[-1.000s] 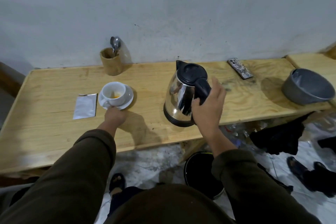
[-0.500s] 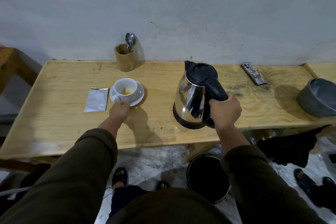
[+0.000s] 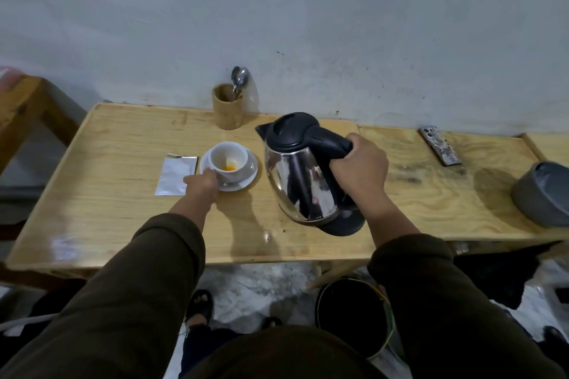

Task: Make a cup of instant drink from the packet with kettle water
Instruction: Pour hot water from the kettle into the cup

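A white cup [image 3: 229, 158] with orange powder at its bottom sits on a white saucer [image 3: 246, 177] on the wooden table [image 3: 117, 194]. My left hand [image 3: 201, 183] grips the cup and saucer at their near left edge. A silver packet [image 3: 175, 174] lies flat just left of the saucer. My right hand [image 3: 358, 168] is closed around the black handle of a steel kettle [image 3: 300, 181]. The kettle is lifted off its black base [image 3: 346, 224] and tilted, spout toward the cup.
A wooden holder [image 3: 227, 111] with a spoon [image 3: 240, 78] stands by the wall behind the cup. A phone [image 3: 440, 146] lies at the back right, a grey bowl [image 3: 542, 198] at the right edge. Below the table a black bucket [image 3: 354, 314] stands on the floor.
My right hand closed on the kettle handle, lifted the kettle off its base and tipped it left toward the cup. My left hand stayed at the saucer.
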Available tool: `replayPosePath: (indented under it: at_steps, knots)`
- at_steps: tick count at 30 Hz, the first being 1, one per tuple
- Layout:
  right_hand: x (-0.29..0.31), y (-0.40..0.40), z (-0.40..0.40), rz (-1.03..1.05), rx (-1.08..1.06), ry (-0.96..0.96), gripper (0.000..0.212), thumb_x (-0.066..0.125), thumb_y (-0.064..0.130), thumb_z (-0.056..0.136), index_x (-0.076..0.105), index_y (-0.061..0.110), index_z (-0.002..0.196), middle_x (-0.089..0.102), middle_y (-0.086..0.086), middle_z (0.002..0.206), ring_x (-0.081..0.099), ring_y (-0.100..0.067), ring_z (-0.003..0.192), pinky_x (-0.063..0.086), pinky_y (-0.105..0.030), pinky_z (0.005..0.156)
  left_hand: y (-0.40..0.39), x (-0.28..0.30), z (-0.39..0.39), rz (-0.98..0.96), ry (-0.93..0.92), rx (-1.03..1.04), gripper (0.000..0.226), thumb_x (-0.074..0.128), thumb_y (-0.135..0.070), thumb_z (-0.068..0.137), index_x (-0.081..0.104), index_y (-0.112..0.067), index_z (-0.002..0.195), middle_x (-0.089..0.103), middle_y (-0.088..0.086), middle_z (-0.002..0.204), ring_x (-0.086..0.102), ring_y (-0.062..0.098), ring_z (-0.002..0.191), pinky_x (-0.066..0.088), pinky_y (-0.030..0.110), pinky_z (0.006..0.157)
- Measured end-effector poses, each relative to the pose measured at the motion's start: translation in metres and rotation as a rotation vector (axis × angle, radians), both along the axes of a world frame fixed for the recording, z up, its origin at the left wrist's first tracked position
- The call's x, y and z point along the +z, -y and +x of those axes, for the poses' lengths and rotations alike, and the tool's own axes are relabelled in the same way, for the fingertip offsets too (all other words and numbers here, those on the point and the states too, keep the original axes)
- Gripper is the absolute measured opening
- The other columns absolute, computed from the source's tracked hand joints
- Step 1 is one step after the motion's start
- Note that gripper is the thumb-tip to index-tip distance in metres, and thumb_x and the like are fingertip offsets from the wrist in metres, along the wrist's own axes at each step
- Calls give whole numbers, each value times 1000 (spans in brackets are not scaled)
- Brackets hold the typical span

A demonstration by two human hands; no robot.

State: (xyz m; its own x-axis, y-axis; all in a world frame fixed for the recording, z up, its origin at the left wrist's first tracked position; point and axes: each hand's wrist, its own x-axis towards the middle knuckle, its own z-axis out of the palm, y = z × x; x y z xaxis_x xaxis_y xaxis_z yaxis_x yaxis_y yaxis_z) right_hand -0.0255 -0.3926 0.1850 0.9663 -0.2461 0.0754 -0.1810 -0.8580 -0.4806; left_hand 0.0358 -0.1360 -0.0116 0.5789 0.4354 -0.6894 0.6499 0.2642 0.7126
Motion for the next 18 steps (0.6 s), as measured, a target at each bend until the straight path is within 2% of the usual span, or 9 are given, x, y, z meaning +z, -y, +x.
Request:
replayPosePath:
  at_steps: [2, 3, 5, 7, 10, 12, 15, 18]
  knots:
    - [4, -12, 6, -53, 49, -43, 16, 58, 9, 74, 54, 21, 83, 54, 0, 72, 48, -24, 69, 35, -25, 60, -6, -2, 0, -45, -26, -50, 68, 49, -46, 75, 45, -12, 135, 60, 13, 130, 58, 31, 116, 48, 40, 81]
    - [5, -17, 8, -77, 69, -62, 16, 59, 10, 74, 52, 21, 83, 53, 0, 73, 47, -24, 70, 35, -27, 63, -5, 7, -4, -63, -30, -63, 62, 50, -43, 80, 47, -12, 134, 60, 12, 129, 58, 30, 116, 48, 39, 79]
    - [7, -25, 13, -125, 103, -85, 15, 59, 10, 75, 51, 20, 84, 53, -1, 75, 47, -24, 71, 35, -28, 63, 0, 26, -11, -88, -30, -90, 54, 50, -37, 85, 49, -10, 132, 60, 12, 128, 57, 30, 117, 47, 38, 81]
    - [8, -33, 17, -167, 125, -104, 19, 58, 11, 77, 58, 17, 95, 55, -3, 79, 49, -26, 75, 36, -28, 65, 1, 27, -11, -93, -37, -108, 50, 54, -32, 86, 51, -9, 130, 61, 13, 127, 58, 29, 116, 47, 37, 82]
    - [12, -41, 20, -201, 149, -120, 29, 59, 12, 79, 60, 14, 108, 66, -9, 95, 60, -31, 91, 37, -28, 67, -2, 24, -9, -79, -67, -129, 46, 59, -27, 85, 53, -8, 127, 63, 15, 123, 60, 29, 112, 49, 38, 87]
    - [15, -45, 23, -213, 163, -123, 28, 59, 11, 79, 60, 13, 106, 67, -10, 98, 59, -30, 90, 38, -29, 66, -3, 21, -6, -73, -75, -143, 45, 60, -25, 84, 54, -8, 126, 63, 15, 122, 61, 29, 110, 50, 37, 90]
    - [19, -49, 28, -244, 171, -149, 24, 58, 10, 79, 60, 11, 104, 65, -10, 97, 48, -25, 79, 37, -28, 66, -4, 18, -5, -89, -63, -151, 45, 60, -25, 85, 54, -9, 126, 62, 14, 123, 60, 27, 110, 50, 36, 91]
    - [21, -54, 32, -265, 189, -164, 23, 58, 10, 79, 60, 11, 102, 65, -10, 97, 54, -27, 84, 36, -28, 65, -3, 17, -6, -104, -43, -158, 43, 58, -24, 87, 53, -7, 126, 62, 14, 118, 58, 25, 102, 49, 34, 89]
